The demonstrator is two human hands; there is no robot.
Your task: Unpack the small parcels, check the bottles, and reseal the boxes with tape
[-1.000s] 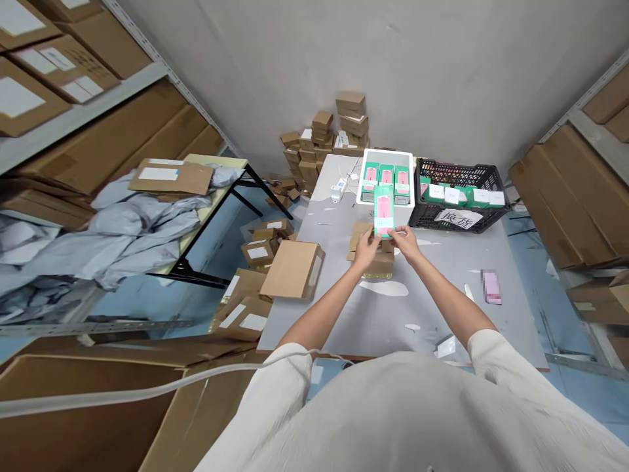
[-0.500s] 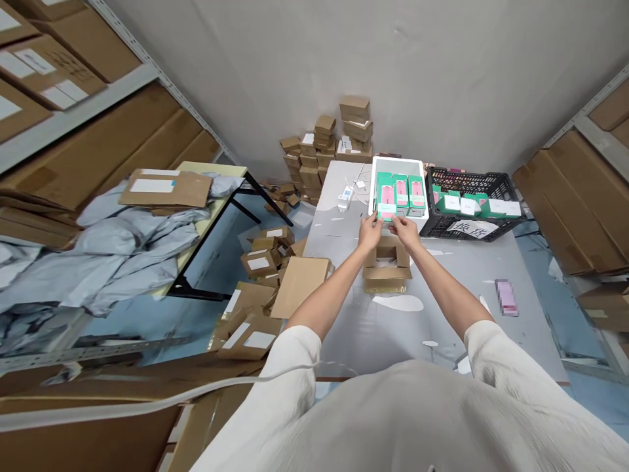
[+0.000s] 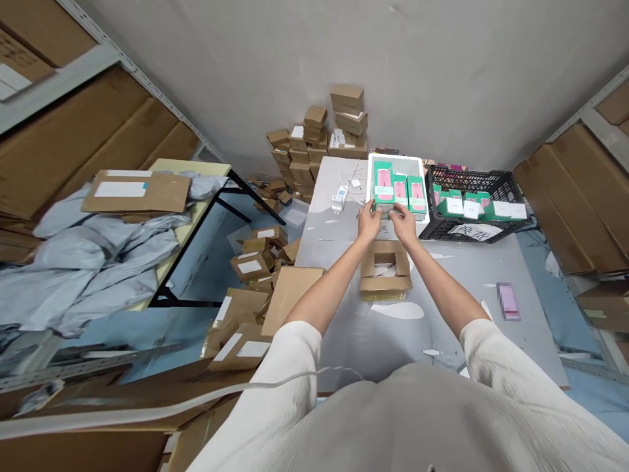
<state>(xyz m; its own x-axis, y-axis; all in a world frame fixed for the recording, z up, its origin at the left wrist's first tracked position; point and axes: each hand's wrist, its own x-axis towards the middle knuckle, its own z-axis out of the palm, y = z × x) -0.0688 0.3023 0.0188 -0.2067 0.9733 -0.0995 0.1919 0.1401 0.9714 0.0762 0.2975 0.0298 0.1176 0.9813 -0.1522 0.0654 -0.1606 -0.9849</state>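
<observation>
My left hand (image 3: 369, 221) and my right hand (image 3: 403, 221) both grip a green-and-pink product box (image 3: 383, 185) at its lower end, standing it inside the white tray (image 3: 422, 213) at the tray's left side. Two more green-and-pink boxes (image 3: 409, 193) stand beside it in the tray. Just below my hands on the grey table (image 3: 442, 295) sits an open brown cardboard carton (image 3: 386, 272) with its flaps spread.
A black crate (image 3: 496, 226) of green boxes with a paper label stands right of the tray. A white power strip (image 3: 339, 196) lies left of it. Small cartons are stacked at the back and on the floor left; a pink item (image 3: 508, 300) lies at right.
Both hands carried the green-and-pink box from above the open carton forward into the white tray, where it now stands at the left.
</observation>
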